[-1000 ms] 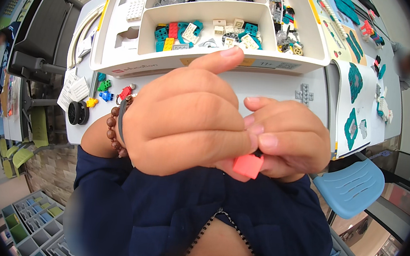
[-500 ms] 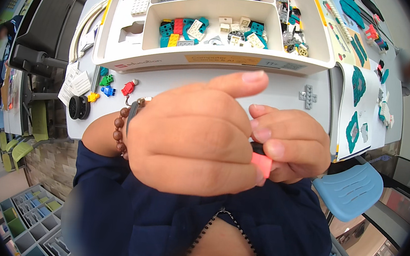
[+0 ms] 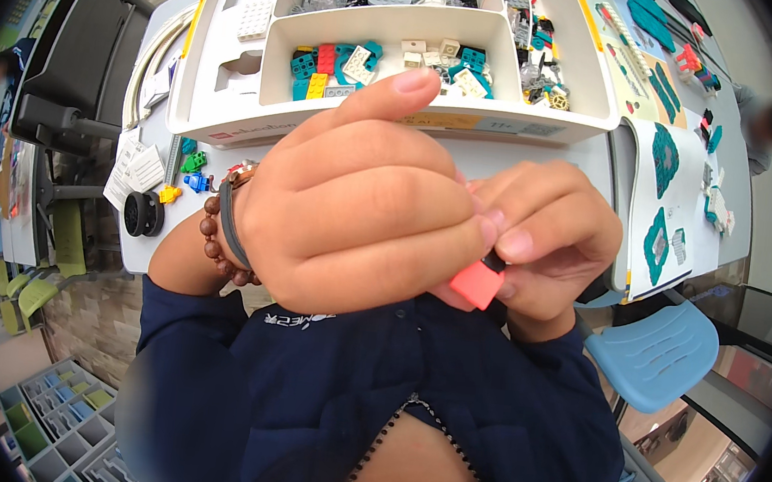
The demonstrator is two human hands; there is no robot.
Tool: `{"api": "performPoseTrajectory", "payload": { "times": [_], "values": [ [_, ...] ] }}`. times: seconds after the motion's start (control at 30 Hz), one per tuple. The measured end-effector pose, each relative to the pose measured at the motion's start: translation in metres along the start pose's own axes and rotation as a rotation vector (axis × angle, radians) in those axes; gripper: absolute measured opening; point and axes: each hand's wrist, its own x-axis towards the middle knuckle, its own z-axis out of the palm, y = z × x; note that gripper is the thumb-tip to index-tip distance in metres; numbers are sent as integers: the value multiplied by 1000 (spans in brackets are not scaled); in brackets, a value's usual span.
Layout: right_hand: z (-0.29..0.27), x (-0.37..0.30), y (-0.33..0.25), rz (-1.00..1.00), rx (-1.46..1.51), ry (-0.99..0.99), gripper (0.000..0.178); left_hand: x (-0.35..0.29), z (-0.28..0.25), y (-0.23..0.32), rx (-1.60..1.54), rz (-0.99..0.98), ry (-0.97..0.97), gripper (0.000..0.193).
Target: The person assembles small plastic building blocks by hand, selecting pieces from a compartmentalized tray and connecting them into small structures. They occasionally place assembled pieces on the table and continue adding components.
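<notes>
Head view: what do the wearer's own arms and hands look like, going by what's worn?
The left hand and right hand are without gloves, and no rings show. A bracelet of round brown beads and a plain dark band circle the left wrist; none shows on the right. Navy sleeves stop short of the wrists.

The block (image 3: 476,286) is coral pink, the shirt (image 3: 324,402) navy, the chair (image 3: 659,349) light blue
</notes>
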Motion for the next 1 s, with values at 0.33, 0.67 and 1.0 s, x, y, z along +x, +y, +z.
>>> {"api": "performPoseTrajectory", "payload": {
  "times": [0.33,0.67,1.0],
  "values": [
    [-4,6,-1,-96,-23,-146,25,-3,14,-2,-357,-19,56,16],
    [-22,17,-9,312,-119,253,16,21,39,-16,-1017,-795,45,18],
    [-99,22,-32,648,52,462,19,78,87,-58,-913,-842,-251,31]
  ]
}}
